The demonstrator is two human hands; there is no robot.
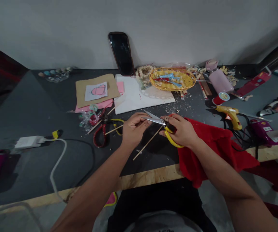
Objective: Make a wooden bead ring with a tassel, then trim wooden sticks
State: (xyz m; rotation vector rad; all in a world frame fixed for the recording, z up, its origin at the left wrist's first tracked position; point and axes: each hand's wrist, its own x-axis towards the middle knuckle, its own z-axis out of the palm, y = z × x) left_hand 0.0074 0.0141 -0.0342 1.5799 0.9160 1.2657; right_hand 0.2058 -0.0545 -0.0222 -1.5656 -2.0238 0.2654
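Scissors with yellow handles [172,139] are in my right hand [181,130], the fingers wrapped round the handles and the silver blades parted, pointing left. My left hand [134,127] is closed in a pinch at the blade tips; whatever sits between its fingers is too small to make out. A thin wooden stick [147,144] lies on the dark table below the blades. Red cloth [209,141] spreads under and beside my right forearm. Left of my left hand lie red-handled scissors [99,135] among more sticks and crumpled clear plastic [88,119].
A yellow basket [153,84] of scraps stands at the back by white paper [126,96] and a phone [121,53] against the wall. Brown felt [81,88] lies back left. Rightward are a red thread spool [218,100] and yellow glue gun [234,117]. A white charger [30,141] with cable is at left.
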